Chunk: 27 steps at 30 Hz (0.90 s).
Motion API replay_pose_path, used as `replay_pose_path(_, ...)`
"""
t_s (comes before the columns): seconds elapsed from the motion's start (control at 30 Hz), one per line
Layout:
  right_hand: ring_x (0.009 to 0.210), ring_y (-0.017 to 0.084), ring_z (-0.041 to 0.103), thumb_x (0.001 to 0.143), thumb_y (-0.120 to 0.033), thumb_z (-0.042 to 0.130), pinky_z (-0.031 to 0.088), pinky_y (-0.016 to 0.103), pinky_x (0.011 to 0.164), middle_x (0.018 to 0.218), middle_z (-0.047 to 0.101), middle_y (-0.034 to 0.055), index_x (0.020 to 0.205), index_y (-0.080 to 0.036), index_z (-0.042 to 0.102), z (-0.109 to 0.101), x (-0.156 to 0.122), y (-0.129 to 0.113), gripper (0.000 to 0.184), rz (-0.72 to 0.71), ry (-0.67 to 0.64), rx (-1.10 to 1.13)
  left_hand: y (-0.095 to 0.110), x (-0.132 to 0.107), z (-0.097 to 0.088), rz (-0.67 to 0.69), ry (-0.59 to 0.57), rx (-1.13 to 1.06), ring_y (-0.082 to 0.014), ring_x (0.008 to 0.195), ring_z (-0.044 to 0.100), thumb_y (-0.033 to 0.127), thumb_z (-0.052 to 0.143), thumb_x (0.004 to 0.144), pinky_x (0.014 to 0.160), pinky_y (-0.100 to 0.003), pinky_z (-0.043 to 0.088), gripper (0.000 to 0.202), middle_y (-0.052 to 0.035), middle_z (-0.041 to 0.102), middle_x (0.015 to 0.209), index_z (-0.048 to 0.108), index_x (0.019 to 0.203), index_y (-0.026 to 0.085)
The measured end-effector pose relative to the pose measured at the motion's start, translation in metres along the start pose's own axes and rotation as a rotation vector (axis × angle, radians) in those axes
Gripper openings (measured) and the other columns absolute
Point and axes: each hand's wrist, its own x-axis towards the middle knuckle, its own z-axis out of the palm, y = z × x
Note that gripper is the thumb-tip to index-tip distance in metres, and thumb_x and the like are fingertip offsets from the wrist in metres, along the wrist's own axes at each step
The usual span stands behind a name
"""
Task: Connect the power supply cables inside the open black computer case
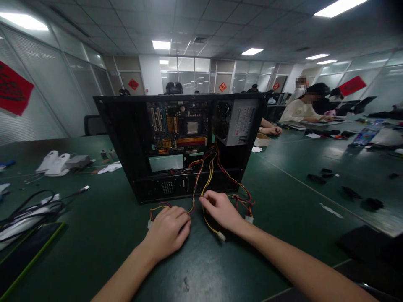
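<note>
1 head camera, facing forward and down.

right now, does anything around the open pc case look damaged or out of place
Yellow cables trail out of the case, their white connector plugged into nothing. A dark mark interrupts the plain green table near the picture's bottom edge. I see no clear case damage.

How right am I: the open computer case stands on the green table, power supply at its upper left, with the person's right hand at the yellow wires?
One slip: the head view shows the power supply at the upper right of the open computer case. The case stands on the green table, with the right hand at the yellow wires.
</note>
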Motion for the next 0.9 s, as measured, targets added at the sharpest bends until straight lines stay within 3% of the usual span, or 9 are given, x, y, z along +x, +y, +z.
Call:
replay_pose_path(0.2,0.059,0.014,0.06,0.093,-0.028,0.054,0.042,0.026,0.061,0.069,0.068,0.0014,0.105,-0.017,0.071,-0.003,-0.005,-0.006,0.024,-0.071,-0.059,-0.153,-0.005,0.0,0.002,-0.097,0.094,-0.078,-0.0234,0.106,0.063,0.023,0.052,0.092,0.091,-0.042,0.047,0.015,-0.0071,0.067,0.118,0.065,0.086,0.019)
replay_pose_path(0.37,0.061,0.016,0.063,0.095,-0.028,0.052,0.046,0.026,0.062,0.072,0.072,0.003,0.136,-0.014,0.058,0.0,-0.009,-0.009,0.043,-0.137,-0.19,-0.156,-0.002,-0.002,0.002,-0.089,0.1,-0.161,-0.024,0.118,0.059,0.021,0.055,0.089,0.1,-0.044,0.046,0.006,-0.0085,0.062,0.131,0.061,0.089,0.019)
replay_pose_path(0.6,0.07,0.016,0.067,0.095,-0.026,0.051,0.049,0.026,0.067,0.085,0.075,0.0053,0.118,-0.017,0.068,0.001,-0.008,-0.004,0.03,-0.177,-0.111,-0.134,0.0,0.0,0.004,-0.045,0.102,-0.147,-0.0247,0.119,0.059,0.021,0.054,0.091,0.101,-0.046,0.046,0.033,-0.0101,0.064,0.128,0.06,0.123,0.02)
replay_pose_path(0.77,0.06,0.014,0.062,0.094,-0.026,0.052,0.046,0.025,0.063,0.07,0.07,0.0018,0.11,-0.017,0.07,0.0,-0.01,-0.007,0.026,-0.184,-0.098,-0.096,0.001,0.001,0.005,-0.04,0.121,-0.171,-0.0245,0.115,0.06,0.022,0.052,0.093,0.098,-0.045,0.045,0.032,-0.0103,0.065,0.124,0.059,0.124,0.021)
replay_pose_path(0.9,0.055,0.012,0.056,0.093,-0.029,0.055,0.043,0.024,0.057,0.062,0.064,-0.0009,0.102,-0.017,0.071,-0.001,-0.01,-0.008,0.022,-0.129,-0.099,0.002,0.003,0.002,0.005,-0.049,0.178,-0.23,-0.0219,0.107,0.061,0.023,0.052,0.095,0.093,-0.041,0.046,0.022,-0.0084,0.067,0.115,0.062,0.115,0.022)
